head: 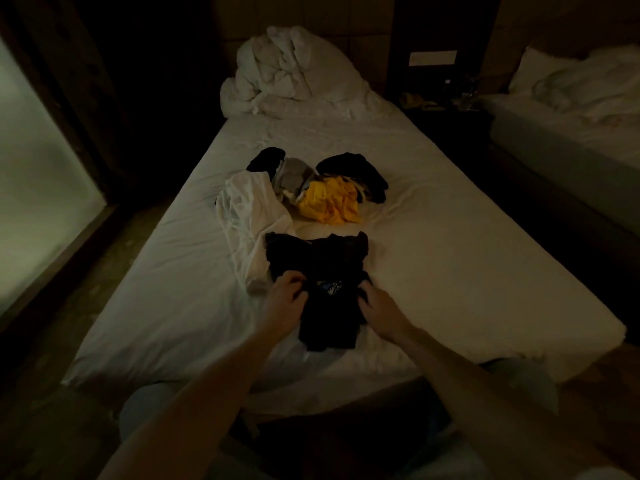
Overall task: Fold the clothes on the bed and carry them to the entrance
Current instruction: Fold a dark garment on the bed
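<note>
A black T-shirt [322, 261] with a small blue and white print lies spread on the white bed [450, 265] near its foot. My left hand [285, 299] grips the shirt's left side with curled fingers. My right hand [379, 306] pinches its right side. Beyond the shirt lies a loose heap of clothes: a white garment [249, 206], a grey one [294, 174], a yellow one [329, 202] and two black ones [356, 171].
A crumpled white duvet [291, 74] is piled at the head of the bed. A dark nightstand [446, 109] stands to the right, and beyond it a second bed [571, 109]. A pale glass panel [31, 188] and dark floor lie to the left.
</note>
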A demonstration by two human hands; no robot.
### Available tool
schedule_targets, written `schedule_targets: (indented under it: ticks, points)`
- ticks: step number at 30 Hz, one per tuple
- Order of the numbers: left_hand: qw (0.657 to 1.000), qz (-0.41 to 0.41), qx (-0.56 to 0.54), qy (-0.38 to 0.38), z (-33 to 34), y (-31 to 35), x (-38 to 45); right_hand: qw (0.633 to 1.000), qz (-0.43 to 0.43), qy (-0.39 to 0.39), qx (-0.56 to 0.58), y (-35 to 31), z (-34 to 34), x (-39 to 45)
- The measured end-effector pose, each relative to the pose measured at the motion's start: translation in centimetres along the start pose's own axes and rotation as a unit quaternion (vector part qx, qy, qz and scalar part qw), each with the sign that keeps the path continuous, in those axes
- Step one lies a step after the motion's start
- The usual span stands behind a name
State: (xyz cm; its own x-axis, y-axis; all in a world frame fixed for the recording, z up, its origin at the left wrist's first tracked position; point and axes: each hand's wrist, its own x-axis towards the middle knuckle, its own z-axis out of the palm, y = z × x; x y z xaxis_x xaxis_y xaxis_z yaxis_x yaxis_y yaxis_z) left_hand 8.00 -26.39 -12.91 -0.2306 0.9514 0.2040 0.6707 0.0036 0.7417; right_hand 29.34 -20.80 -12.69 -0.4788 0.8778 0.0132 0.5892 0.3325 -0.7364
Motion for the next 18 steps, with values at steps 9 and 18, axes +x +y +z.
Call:
schedule_targets:
  ticks: [9, 18]
  points:
    - [0.847, -0.231, -0.477, -0.05, -2.0, -1.4, 4.0, 0.935, 0.191, 0.148, 0.259, -1.8, -2.8, 6.4]
    - [0.808, -0.366, -0.419, -0.195, -4.8, 0.3, 7.8, 0.89, 0.268, 0.061, 0.363, -1.5, -2.5, 13.6]
